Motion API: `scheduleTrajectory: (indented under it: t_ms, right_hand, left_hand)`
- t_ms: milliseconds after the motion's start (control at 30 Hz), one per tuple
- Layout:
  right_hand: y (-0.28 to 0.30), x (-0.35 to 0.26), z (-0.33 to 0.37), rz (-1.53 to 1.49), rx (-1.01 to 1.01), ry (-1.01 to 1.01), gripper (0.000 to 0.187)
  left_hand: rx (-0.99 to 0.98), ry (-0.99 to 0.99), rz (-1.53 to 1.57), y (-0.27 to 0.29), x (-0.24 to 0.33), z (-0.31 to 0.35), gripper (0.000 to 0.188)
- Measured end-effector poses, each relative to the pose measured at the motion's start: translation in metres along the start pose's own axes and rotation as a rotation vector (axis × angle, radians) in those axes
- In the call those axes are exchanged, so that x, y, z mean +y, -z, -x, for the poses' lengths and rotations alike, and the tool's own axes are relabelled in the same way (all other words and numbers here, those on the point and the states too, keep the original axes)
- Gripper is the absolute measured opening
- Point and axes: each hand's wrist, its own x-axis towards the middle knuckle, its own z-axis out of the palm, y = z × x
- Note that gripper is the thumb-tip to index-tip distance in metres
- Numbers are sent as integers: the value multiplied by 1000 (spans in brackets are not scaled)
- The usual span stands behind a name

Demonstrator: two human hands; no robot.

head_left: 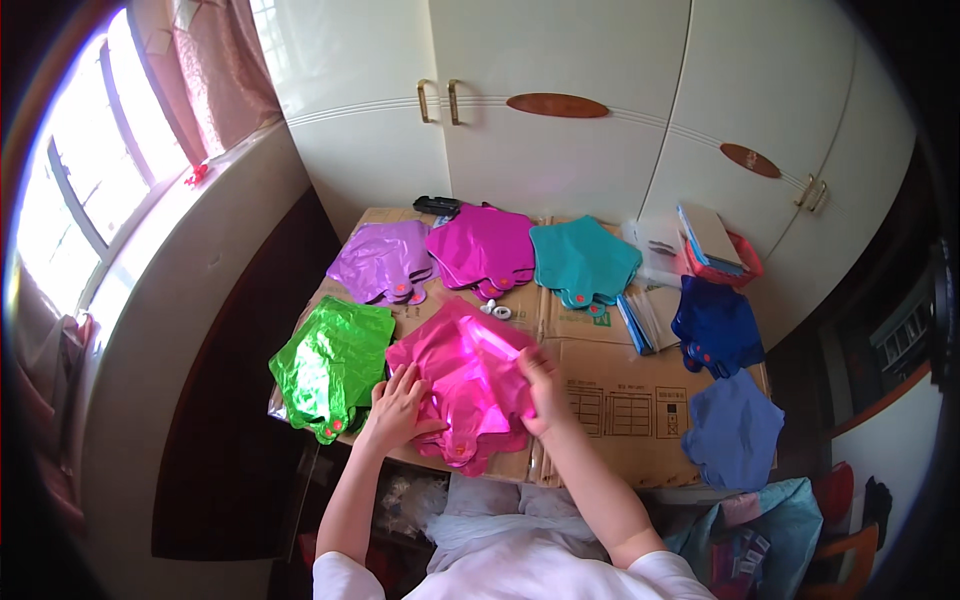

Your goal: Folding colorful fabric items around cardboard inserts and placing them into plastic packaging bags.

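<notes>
Flat pink foil balloons (450,350), apparently star-shaped, lie stacked at the middle of the cardboard in front of me. My left hand (398,408) rests on the stack's left side, fingers spread over the shiny foil. At the right edge, my right hand (543,390) pinches the pink foil between thumb and fingers; the fingertips are partly hidden. The top sheet looks creased and slightly raised towards that hand. A green foil balloon pile (330,365) lies just left of my left hand. Small red marks show on the tabs at the near edge.
Flattened cardboard (600,360) covers the table. Around it lie lilac (380,258), magenta (485,245), teal (585,260), dark blue (718,325) and grey-blue foil piles (733,430). White rings (496,310) sit behind the pink stack. A red basket (735,262) stands back right, before white cupboards (560,60).
</notes>
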Motion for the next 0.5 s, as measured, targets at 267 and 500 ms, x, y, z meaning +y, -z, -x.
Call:
scheduleTrajectory:
  t_ms: [267, 500]
  right_hand:
    - [-20, -147, 69, 520, -157, 821, 25]
    - [-1, -105, 123, 1818, -634, 816, 14]
  left_hand:
    - [-46, 11, 36, 2, 1, -1, 81]
    - [57, 1, 48, 14, 21, -28, 68]
